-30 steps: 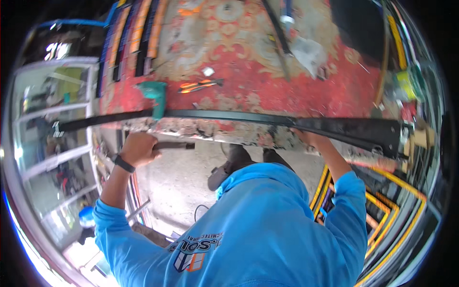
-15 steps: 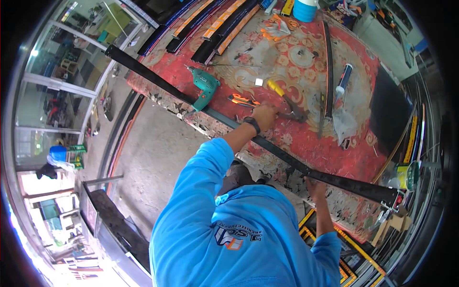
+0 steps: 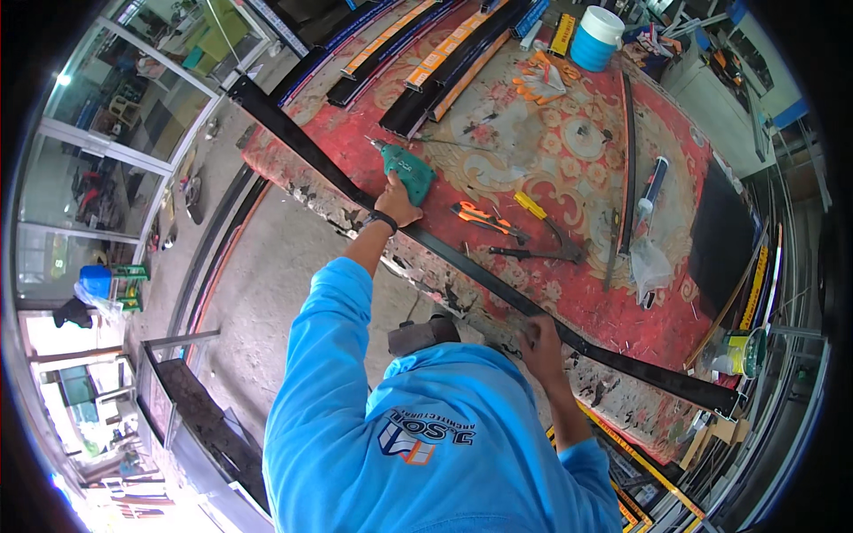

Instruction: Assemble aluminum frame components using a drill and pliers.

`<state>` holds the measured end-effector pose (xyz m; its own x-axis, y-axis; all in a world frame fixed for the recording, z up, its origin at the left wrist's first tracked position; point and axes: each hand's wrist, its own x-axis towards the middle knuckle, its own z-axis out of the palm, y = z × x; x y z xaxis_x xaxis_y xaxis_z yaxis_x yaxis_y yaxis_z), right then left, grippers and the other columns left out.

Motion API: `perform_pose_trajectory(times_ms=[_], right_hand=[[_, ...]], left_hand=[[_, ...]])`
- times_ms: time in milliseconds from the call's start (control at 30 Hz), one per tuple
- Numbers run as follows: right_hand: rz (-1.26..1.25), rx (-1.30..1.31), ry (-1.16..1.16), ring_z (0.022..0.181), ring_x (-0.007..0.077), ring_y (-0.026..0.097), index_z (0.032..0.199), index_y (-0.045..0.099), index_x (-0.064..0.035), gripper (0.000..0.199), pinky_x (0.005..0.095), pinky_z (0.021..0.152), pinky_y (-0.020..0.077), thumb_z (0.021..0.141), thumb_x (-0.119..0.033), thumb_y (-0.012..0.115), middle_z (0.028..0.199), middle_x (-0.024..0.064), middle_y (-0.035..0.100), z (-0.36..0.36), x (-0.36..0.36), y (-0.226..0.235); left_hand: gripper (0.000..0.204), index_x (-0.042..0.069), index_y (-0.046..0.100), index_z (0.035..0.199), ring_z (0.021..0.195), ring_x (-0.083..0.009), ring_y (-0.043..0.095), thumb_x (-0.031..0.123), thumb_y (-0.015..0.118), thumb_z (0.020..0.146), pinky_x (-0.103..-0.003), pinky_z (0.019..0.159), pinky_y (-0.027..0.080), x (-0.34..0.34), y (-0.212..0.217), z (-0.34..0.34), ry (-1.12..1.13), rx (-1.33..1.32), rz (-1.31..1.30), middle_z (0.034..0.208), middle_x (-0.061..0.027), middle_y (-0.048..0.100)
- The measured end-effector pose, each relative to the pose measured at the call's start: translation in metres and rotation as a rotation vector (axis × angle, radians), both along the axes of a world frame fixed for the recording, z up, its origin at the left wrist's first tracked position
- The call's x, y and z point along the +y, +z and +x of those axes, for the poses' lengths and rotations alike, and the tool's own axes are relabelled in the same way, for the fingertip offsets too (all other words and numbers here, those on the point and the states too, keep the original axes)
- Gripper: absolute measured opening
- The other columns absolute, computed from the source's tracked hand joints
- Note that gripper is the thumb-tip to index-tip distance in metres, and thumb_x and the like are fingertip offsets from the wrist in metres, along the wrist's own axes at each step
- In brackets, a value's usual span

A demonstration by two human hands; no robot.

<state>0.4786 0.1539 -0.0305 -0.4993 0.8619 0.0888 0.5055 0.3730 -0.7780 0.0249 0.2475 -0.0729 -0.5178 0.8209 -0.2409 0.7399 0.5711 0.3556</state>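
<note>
My left hand (image 3: 399, 203) is closed around the handle of a green power drill (image 3: 409, 173), whose bit points to the far left. A long black metal profile (image 3: 462, 262) runs diagonally along the table's near edge, passing beside that hand. My right hand (image 3: 542, 348) is at the near side of the profile with fingers curled; whatever it may hold is hidden. Right of the drill lies an orange cutter knife (image 3: 480, 216). Beside the knife rests an opened pair of pliers (image 3: 562, 247) with one yellow and one black handle.
The table (image 3: 533, 284) has a worn red patterned cover. Several black profiles (image 3: 426, 102) lie at its far side, near orange-white gloves (image 3: 539, 78) and a blue jug (image 3: 596, 40). To the right are a thin dark strip (image 3: 629, 160), a sealant tube (image 3: 655, 182) and a plastic bag (image 3: 651, 266).
My left hand has moved left from beside the pliers to the drill and taken hold of it. The pliers now lie with handles spread. My right hand has shifted left along the profile.
</note>
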Motion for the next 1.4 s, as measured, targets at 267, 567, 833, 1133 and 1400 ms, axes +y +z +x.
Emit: perform_pose_trajectory(times_ms=[267, 567, 833, 1133, 1400], right_hand=[[-0.168, 0.412, 0.175, 0.084, 0.0203, 0.062, 0.123, 0.062, -0.0053, 0.04, 0.0344, 0.076, 0.0523, 0.086, -0.008, 0.079, 0.103, 0.0097, 0.061, -0.132, 0.075, 0.071], [-0.397, 1.187, 0.836, 0.084, 0.0264, 0.062, 0.104, 0.069, -0.0051, 0.019, 0.0391, 0.072, 0.0488, 0.086, -0.003, 0.075, 0.101, 0.0154, 0.068, -0.215, 0.073, 0.288], [-0.702, 1.049, 1.112, 0.103, 0.0257, 0.061, 0.13, 0.06, -0.0056, 0.039, 0.0406, 0.082, 0.0523, 0.095, -0.023, 0.07, 0.12, 0.0122, 0.065, -0.234, 0.074, 0.298], [-0.108, -0.027, 0.329, 0.138, 0.0402, 0.045, 0.146, 0.048, -0.0034, 0.065, 0.0527, 0.115, 0.0372, 0.092, -0.033, 0.072, 0.148, 0.0212, 0.049, -0.209, 0.097, 0.109], [0.179, -0.518, 0.226, 0.127, 0.0376, 0.05, 0.134, 0.054, -0.0028, 0.067, 0.058, 0.101, 0.0464, 0.086, -0.044, 0.073, 0.135, 0.0216, 0.052, -0.166, 0.07, -0.064]], left_hand=[[0.096, 0.007, 0.022, 0.152, 0.102, -0.0327, 0.066, 0.019, 0.08, 0.076, -0.041, 0.085, 0.054, -0.058, 0.097, -0.019, -0.388, -0.433, 0.241, 0.114, -0.0223, 0.058], [0.101, 0.013, 0.029, 0.154, 0.091, -0.0229, 0.065, 0.003, 0.084, 0.07, -0.035, 0.079, 0.055, -0.229, 0.229, -0.008, -0.232, -0.715, -0.008, 0.112, -0.0161, 0.062], [0.095, 0.013, 0.031, 0.153, 0.072, -0.0218, 0.059, 0.001, 0.081, 0.073, -0.036, 0.064, 0.05, -0.225, 0.149, -0.106, -0.037, -0.259, 0.022, 0.089, -0.0104, 0.059], [0.089, 0.011, 0.03, 0.156, 0.115, -0.0425, 0.064, 0.024, 0.078, 0.083, -0.054, 0.099, 0.05, -0.087, -0.011, -0.219, -0.107, 0.067, 0.24, 0.135, -0.0294, 0.057], [0.08, 0.003, 0.047, 0.15, 0.143, -0.0378, 0.044, 0.037, 0.08, 0.085, -0.049, 0.121, 0.03, -0.08, -0.089, -0.301, -0.6, 0.455, 0.261, 0.153, -0.0211, 0.05]])
